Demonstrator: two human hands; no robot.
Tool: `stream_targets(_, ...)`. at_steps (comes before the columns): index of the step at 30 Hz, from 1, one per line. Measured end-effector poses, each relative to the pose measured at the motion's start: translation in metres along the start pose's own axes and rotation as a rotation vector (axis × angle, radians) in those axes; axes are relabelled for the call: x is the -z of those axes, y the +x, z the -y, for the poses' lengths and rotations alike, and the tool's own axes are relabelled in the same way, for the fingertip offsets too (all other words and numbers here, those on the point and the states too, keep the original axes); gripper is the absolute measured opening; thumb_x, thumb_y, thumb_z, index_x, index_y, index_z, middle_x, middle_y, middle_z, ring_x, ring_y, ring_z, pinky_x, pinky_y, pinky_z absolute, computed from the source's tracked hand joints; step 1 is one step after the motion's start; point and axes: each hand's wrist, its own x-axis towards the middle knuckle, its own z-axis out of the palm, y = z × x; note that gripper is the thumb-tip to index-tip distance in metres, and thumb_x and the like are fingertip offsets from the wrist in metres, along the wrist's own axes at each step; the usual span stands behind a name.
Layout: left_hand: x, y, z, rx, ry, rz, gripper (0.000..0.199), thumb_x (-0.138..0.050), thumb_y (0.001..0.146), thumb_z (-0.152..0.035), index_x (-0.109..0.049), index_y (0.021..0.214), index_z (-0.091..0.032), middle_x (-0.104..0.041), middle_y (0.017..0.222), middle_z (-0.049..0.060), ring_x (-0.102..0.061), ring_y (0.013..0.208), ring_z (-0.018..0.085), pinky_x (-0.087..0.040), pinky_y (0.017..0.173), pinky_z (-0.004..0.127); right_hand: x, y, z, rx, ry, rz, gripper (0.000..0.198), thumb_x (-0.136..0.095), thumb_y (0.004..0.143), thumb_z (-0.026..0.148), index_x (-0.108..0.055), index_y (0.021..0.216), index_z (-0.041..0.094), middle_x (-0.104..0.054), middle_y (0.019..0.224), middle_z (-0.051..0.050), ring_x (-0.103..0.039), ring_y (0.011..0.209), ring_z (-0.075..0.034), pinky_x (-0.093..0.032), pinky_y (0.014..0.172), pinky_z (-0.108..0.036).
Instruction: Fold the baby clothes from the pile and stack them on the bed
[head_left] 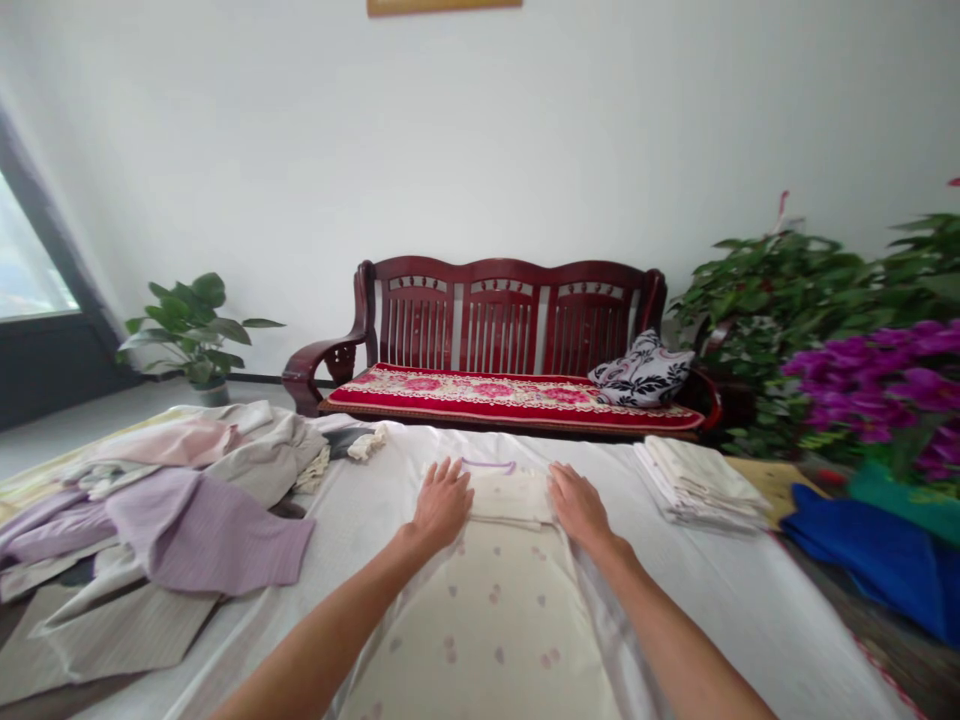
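Observation:
A cream garment point(495, 620) with small printed motifs lies spread on the white cloth in front of me, its far end turned over into a narrow folded band point(510, 497). At the band's left end, my left hand point(442, 502) lies palm down with fingers stretched forward and slightly apart. My right hand point(579, 506) rests at the opposite end, fingers extended onto the edge of the fabric. Both thumbs are mostly hidden. Just beyond the fold, a thin purple strip point(487, 465) curves on the cloth; what it belongs to cannot be made out.
On the left is a loose heap of clothes with a lilac knit piece point(210, 530). A stack of folded pale clothes point(701, 482) sits at right, near a blue cloth point(877, 560) and purple flowers point(885, 390). Behind the white-covered table point(697, 590) stands a wooden bench point(499, 315).

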Motion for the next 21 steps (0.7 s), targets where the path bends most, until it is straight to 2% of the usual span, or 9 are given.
stream_targets(2, -0.005, -0.002, -0.003, -0.041, 0.001, 0.023, 0.044, -0.035, 0.100, -0.034, -0.053, 0.137, -0.019, -0.042, 0.154, 0.011, -0.031, 0.146, 0.029, -0.019, 0.120, 0.049, -0.005, 0.000, 0.001, 0.026, -0.028, 0.046, 0.048, -0.033, 0.097, 0.023, -0.051, 0.141, 0.019, -0.047, 0.151, -0.009, -0.037, 0.142, -0.025, -0.031, 0.115, -0.045)
stream_targets(5, -0.015, -0.006, -0.001, -0.034, 0.011, 0.077, 0.053, -0.035, 0.100, -0.042, -0.044, 0.146, -0.017, -0.036, 0.157, 0.013, -0.027, 0.147, 0.032, -0.023, 0.118, 0.051, -0.013, -0.001, 0.000, 0.114, -0.053, 0.172, 0.050, -0.032, 0.098, 0.028, -0.045, 0.147, 0.020, -0.040, 0.156, -0.007, -0.031, 0.145, -0.023, -0.026, 0.117, -0.043)
stream_targets(7, -0.020, -0.009, 0.002, -0.021, 0.017, 0.094, 0.058, -0.036, 0.099, -0.046, -0.038, 0.150, -0.018, -0.033, 0.159, 0.014, -0.023, 0.149, 0.033, -0.022, 0.119, 0.052, -0.016, -0.003, -0.005, 0.112, -0.076, 0.219, 0.052, -0.032, 0.099, 0.031, -0.040, 0.150, 0.020, -0.036, 0.158, -0.007, -0.030, 0.146, -0.023, -0.024, 0.117, -0.046)
stream_targets(10, -0.024, -0.011, 0.005, -0.009, 0.018, 0.092, 0.062, -0.037, 0.098, -0.049, -0.036, 0.151, -0.017, -0.031, 0.160, 0.015, -0.020, 0.149, 0.034, -0.019, 0.119, 0.053, -0.015, -0.002, -0.014, 0.022, -0.114, 0.184, 0.052, -0.030, 0.100, 0.031, -0.043, 0.147, 0.016, -0.037, 0.157, -0.011, -0.030, 0.146, -0.027, -0.024, 0.116, -0.051)
stream_targets(13, -0.021, -0.009, 0.005, -0.007, 0.012, 0.102, 0.063, -0.037, 0.097, -0.048, -0.036, 0.151, -0.016, -0.031, 0.159, 0.017, -0.021, 0.149, 0.035, -0.019, 0.118, 0.055, -0.008, 0.004, -0.015, 0.011, -0.115, 0.125, 0.050, -0.028, 0.100, 0.029, -0.050, 0.142, 0.015, -0.042, 0.155, -0.010, -0.031, 0.145, -0.027, -0.024, 0.116, -0.050)
stream_targets(18, -0.016, -0.004, 0.005, -0.031, 0.028, 0.114, 0.062, -0.044, 0.093, -0.044, -0.043, 0.146, -0.013, -0.035, 0.157, 0.018, -0.028, 0.146, 0.035, -0.019, 0.119, 0.054, -0.005, 0.016, 0.010, 0.223, -0.053, 0.161, 0.052, -0.029, 0.100, 0.033, -0.043, 0.148, 0.019, -0.037, 0.158, -0.006, -0.023, 0.148, -0.021, -0.017, 0.120, -0.044)
stream_targets(21, -0.022, -0.005, 0.007, -0.034, 0.049, 0.076, 0.063, -0.041, 0.094, -0.045, -0.041, 0.148, -0.013, -0.033, 0.158, 0.017, -0.026, 0.148, 0.033, -0.019, 0.120, 0.053, -0.013, 0.022, 0.026, 0.234, -0.048, 0.286, 0.059, -0.026, 0.101, 0.042, -0.033, 0.153, 0.017, -0.030, 0.161, -0.006, -0.021, 0.149, -0.019, -0.016, 0.121, -0.042)
